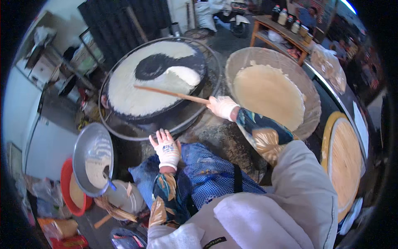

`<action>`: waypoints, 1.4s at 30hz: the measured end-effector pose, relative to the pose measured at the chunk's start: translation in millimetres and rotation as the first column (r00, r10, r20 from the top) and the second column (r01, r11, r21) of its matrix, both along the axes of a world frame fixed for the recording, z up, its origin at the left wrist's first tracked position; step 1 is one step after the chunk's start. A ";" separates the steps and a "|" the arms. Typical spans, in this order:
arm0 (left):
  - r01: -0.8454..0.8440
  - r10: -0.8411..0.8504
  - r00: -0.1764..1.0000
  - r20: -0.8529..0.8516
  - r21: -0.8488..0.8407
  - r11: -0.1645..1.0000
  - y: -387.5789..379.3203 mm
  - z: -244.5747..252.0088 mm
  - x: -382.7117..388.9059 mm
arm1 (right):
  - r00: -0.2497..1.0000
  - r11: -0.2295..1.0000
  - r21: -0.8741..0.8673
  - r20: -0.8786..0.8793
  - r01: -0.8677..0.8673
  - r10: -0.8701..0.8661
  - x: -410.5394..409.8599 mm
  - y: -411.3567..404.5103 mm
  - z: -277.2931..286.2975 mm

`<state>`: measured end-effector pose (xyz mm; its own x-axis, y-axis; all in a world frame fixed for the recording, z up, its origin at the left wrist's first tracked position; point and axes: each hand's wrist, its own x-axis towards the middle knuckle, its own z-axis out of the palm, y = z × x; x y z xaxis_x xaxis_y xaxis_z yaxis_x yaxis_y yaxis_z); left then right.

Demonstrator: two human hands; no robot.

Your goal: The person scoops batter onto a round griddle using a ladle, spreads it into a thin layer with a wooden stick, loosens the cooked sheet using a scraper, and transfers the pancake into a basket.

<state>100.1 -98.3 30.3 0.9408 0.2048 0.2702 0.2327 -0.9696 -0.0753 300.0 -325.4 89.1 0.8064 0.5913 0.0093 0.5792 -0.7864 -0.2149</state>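
My right hand (222,107), in a white glove, grips the end of a long wooden stick (174,94). The stick reaches left over a large round black griddle (152,67), its far end at the pale batter layer (133,99) spread around the griddle. A whiter mound of batter (186,75) lies near the griddle's right edge, beside a bare dark patch. My left hand (168,147), in a fingerless white glove, is spread with nothing in it, fingertips near the metal ring (141,138) around the griddle. Whether they touch the ring is unclear.
To the right stands a wide woven basket (273,57) with a beige layer inside. A round wooden board (345,162) is at far right. At lower left are a metal basin (81,146) with batter and a ladle, a red basin (66,186) and a white bucket (136,199).
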 end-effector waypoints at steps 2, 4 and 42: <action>-0.001 0.001 1.000 0.012 0.012 1.000 2.2 -0.4 -4.1 | 0.999 0.997 -0.070 -0.036 0.024 -0.026 6.3 -17.3 -11.7; 0.031 -0.031 0.999 0.012 0.010 0.999 1.4 10.1 5.6 | 0.984 0.988 -0.134 0.168 0.079 -0.056 54.6 -46.4 -19.3; 0.143 -0.141 0.990 0.025 -0.136 0.980 -24.6 17.3 16.4 | 0.967 0.966 0.064 0.026 0.251 -0.253 33.8 -14.8 -14.7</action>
